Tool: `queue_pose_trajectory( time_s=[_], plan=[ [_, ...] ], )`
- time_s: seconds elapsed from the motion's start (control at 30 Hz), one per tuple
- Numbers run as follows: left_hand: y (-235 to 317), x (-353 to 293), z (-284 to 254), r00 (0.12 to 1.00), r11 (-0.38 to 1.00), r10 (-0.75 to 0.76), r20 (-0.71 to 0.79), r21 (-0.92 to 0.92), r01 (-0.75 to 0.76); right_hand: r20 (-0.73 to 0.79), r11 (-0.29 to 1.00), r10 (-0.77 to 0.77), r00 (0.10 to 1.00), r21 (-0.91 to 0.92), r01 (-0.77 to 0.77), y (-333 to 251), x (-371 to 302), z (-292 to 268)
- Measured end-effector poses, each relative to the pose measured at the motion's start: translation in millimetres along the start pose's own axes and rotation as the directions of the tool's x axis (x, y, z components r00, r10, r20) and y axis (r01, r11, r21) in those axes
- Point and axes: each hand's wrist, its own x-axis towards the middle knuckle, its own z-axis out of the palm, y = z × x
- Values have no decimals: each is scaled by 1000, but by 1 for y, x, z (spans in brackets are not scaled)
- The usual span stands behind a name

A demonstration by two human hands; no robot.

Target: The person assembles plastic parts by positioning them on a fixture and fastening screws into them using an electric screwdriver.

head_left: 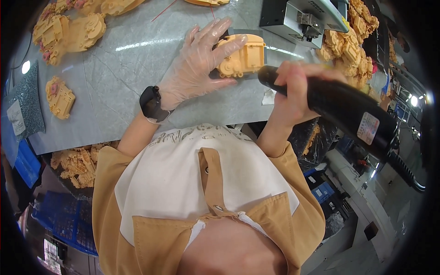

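Note:
A yellow plastic housing (pixel 245 57) with round lobes and small screw bosses lies on a dark base on the grey table. My left hand (pixel 197 62), in a clear thin glove, steadies it, one finger across its top and the thumb along its near edge. Gripped in my bare right hand (pixel 298 91) is a black electric screwdriver (pixel 348 103) with a coiled cord. Its narrow end points at the housing's lower right corner; whether they touch I cannot tell.
A metal screw feeder (pixel 298 23) stands at the far right, beside piled yellow parts (pixel 353 50). More yellow housings (pixel 68 34) lie at the far left, with a single one (pixel 59 98) nearer. A bag of small screws (pixel 27 101) rests at the table's left edge.

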Motion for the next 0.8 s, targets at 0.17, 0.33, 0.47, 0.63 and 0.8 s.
queue_pose_trajectory(
  time_s=[0.17,0.33,0.47,0.63,0.8],
  plan=[
    [0,-5,-1,1000,998,-8,8,55,7,-1,991,-13,1000,131,14,-2,3,-5],
    [5,-3,-1,1000,997,-18,19,81,16,-328,957,-117,937,214,194,17,79,-53],
    [2,-4,3,1000,998,-23,4,51,23,-287,927,-362,887,-214,309,53,116,-49],
    [1,-11,0,999,996,-41,11,77,40,-123,990,-69,990,-127,53,43,90,-37],
    [-1,-6,-2,999,997,-25,35,79,22,-184,975,1,983,219,40,-2,28,-22]
  ],
)
